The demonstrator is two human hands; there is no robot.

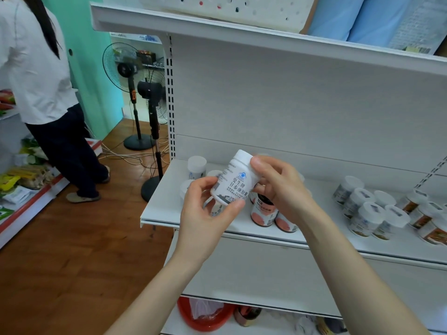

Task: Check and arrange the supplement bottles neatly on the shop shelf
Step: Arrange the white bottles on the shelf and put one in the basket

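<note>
I hold a white supplement bottle point(233, 181) with a white cap and black lettering, tilted, above the white shop shelf point(167, 209). My left hand point(205, 213) grips its lower end from below. My right hand point(278, 184) grips its upper part, thumb on the cap. Behind my hands, white bottles point(196, 166) stand at the shelf's left. Two pink-labelled bottles point(263, 215) stand under my right hand. A cluster of white-capped bottles point(370, 211) sits at the shelf's right, with brown-labelled ones point(425, 218) beyond.
A person in a white top point(36, 68) stands at the left by a low display of packets point(24, 180). Two standing fans point(135, 93) and floor cables point(128, 155) are left of the shelf. A red basin point(205, 317) sits on the lower shelf.
</note>
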